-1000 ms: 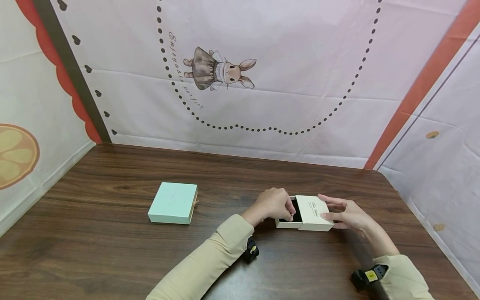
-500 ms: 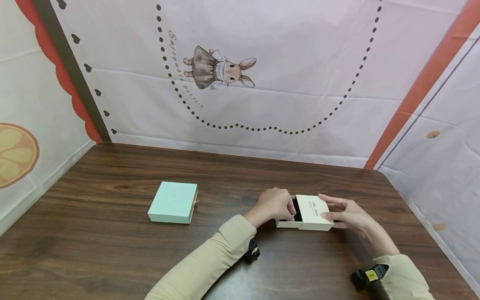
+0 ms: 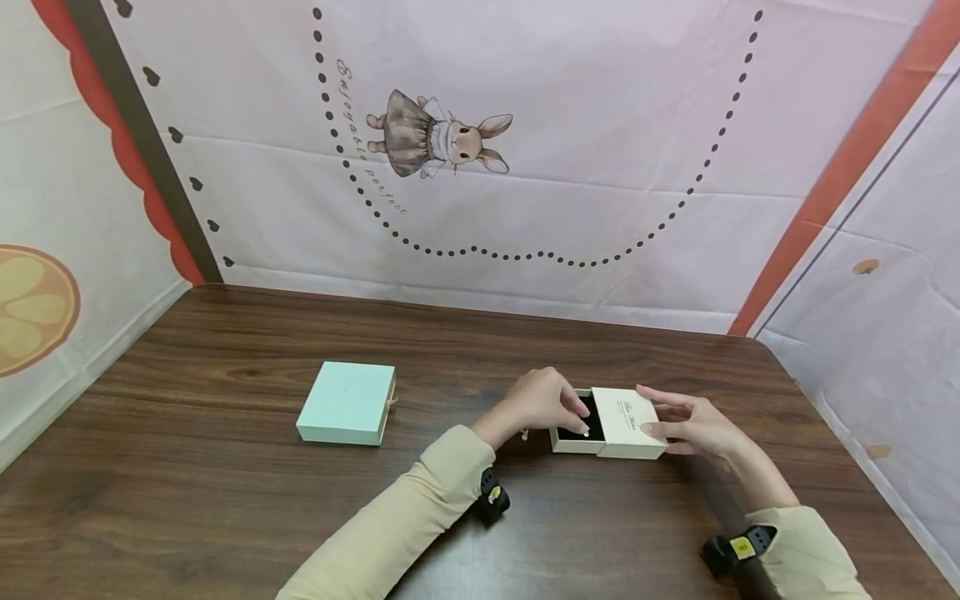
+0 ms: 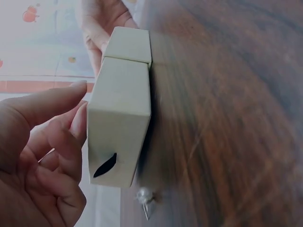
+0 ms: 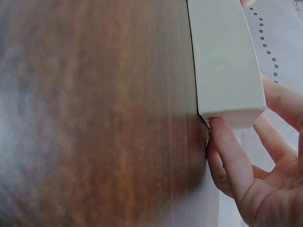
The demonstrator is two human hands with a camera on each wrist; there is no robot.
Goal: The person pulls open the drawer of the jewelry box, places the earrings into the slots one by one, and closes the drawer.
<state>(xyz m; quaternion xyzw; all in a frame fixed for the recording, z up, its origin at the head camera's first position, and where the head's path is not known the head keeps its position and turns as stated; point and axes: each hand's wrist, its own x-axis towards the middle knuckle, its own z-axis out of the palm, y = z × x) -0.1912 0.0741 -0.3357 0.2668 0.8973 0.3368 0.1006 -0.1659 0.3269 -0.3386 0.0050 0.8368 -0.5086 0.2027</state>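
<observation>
A cream drawer-style gift box (image 3: 628, 423) lies on the table, its inner drawer (image 3: 577, 447) slid partway out to the left and lined in black. Over this drawer is my left hand (image 3: 542, 400), thumb and forefinger apart at their tips. A tiny shiny piece (image 3: 587, 433) shows on the black lining beside the thumb tip. My right hand (image 3: 693, 429) grips the box's outer sleeve (image 5: 229, 56) at its right end. On the table near the drawer's left end sits a pearl earring (image 4: 145, 195), partly behind the left wrist in the head view.
A mint-green box (image 3: 347, 402) with a small ribbon at its right side rests on the left of the wooden table (image 3: 225, 500). Behind the table hangs a printed cloth (image 3: 585, 167) with a rabbit figure.
My left hand's fingertips have parted and the hand has drawn a little up and left, baring the shiny piece and the pearl earring. The right hand and both boxes stay put.
</observation>
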